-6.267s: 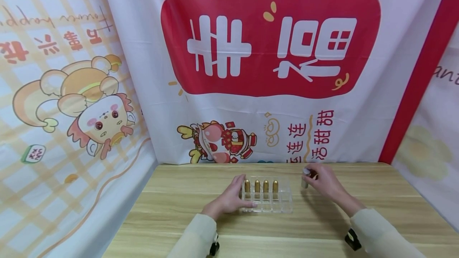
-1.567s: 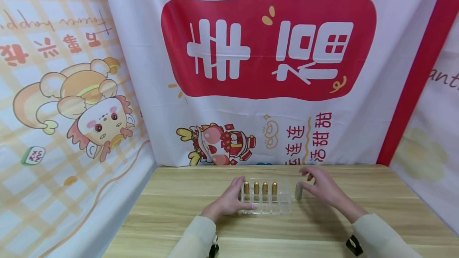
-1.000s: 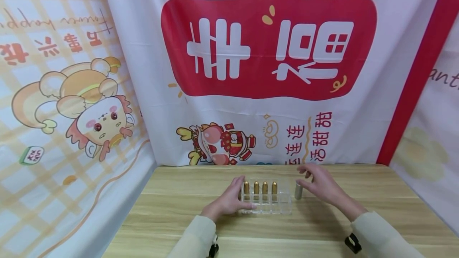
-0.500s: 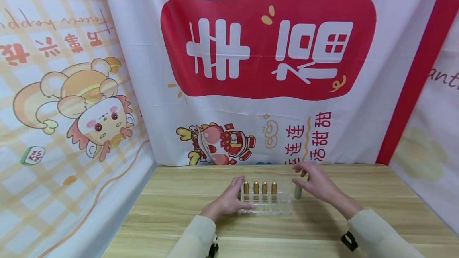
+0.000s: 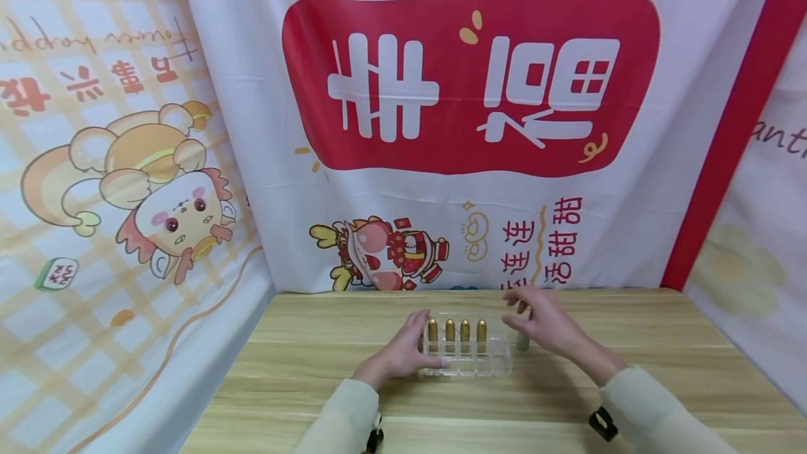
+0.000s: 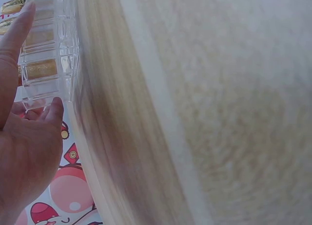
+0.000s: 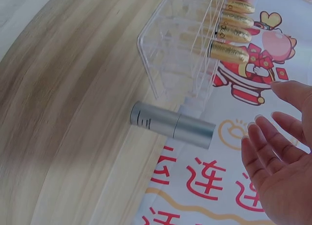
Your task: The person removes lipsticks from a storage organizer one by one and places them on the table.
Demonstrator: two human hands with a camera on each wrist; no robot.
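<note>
My left hand [image 5: 403, 352] holds the left end of a clear lipstick organizer [image 5: 494, 368], thumb along the front and fingers behind it. In its back row stand several gold, round-topped lipsticks [image 7: 229, 53]. A silver lipstick tube [image 7: 170, 125], with a seam around it and small dark print, stands upright on the table just right of the organizer. My right hand [image 5: 545, 321] hovers beside the tube's top, fingers loosely bent and apart, holding nothing. In the head view the hand covers the upper part of the tube. The right wrist view shows a gap between fingertips and tube.
A wood-grain table [image 5: 302, 356] lies under everything. Behind its back edge hangs a white cloth [image 5: 252, 181] with red lettering and cartoon prints. More printed cloth [image 5: 94, 342] hangs at the left side.
Earlier my right hand held the silver tube farther right and back. It now stands nearer the organizer, released, and the hand has drifted left over it. My left hand has stayed put.
</note>
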